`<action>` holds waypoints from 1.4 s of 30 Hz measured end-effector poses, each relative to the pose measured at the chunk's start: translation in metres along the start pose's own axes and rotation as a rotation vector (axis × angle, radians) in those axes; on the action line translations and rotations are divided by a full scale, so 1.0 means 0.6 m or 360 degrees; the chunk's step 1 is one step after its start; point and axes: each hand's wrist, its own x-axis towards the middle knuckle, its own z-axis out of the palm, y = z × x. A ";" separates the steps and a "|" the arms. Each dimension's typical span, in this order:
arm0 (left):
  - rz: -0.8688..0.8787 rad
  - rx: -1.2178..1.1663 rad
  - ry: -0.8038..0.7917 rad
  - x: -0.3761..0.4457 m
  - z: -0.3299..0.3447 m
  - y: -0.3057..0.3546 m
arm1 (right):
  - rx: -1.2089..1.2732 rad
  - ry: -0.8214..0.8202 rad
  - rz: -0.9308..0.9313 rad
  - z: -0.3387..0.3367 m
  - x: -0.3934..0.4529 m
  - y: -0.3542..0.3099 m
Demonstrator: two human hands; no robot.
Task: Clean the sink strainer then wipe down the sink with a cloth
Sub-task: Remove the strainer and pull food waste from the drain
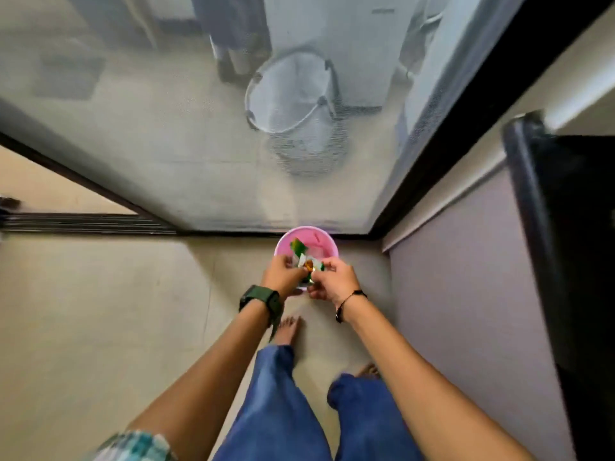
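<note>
Head view: person stands barefoot on tiled floor (100, 311), both hands held together over pink bin (321, 242) set against mesh screen door (166, 144). Left hand (283, 276), green watch (261, 299) on wrist, and right hand (334, 281) both curl fingers round small clump of waste (307, 262), green, white, orange scraps. Sink strainer itself cannot be made out between hands. White bucket (293, 94) beyond screen.

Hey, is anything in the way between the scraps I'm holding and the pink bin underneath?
Nothing visible blocks the drop. The left hand and right hand hold the scraps directly over the open pink bin, which has no lid on it. A green wrapper already lies inside.
</note>
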 end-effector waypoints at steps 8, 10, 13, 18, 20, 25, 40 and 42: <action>-0.0153 0.0151 -0.0279 0.295 0.037 -0.165 | -0.0431 0.0313 0.0128 0.031 0.318 0.120; -0.0155 0.0207 -0.0306 0.368 0.052 -0.205 | -0.0526 0.0335 0.0112 0.031 0.406 0.162; -0.0188 0.0358 -0.0312 0.462 0.075 -0.258 | -0.0637 0.0363 0.0150 0.026 0.512 0.213; -0.0211 0.0602 -0.0345 0.606 0.117 -0.308 | -0.0936 0.0325 0.0072 0.026 0.642 0.268; -0.0265 0.0686 -0.0377 0.652 0.129 -0.315 | -0.1018 0.0320 0.0049 0.025 0.680 0.281; -0.0343 0.0909 -0.0335 0.675 0.138 -0.351 | -0.1194 0.0466 -0.0083 0.014 0.681 0.281; 0.0444 0.0610 -0.0449 0.056 0.153 0.086 | -0.0575 0.0805 -0.0572 -0.147 0.064 -0.023; 0.0599 0.0563 -0.0517 -0.049 0.166 0.159 | -0.0577 0.0957 -0.0753 -0.180 -0.037 -0.072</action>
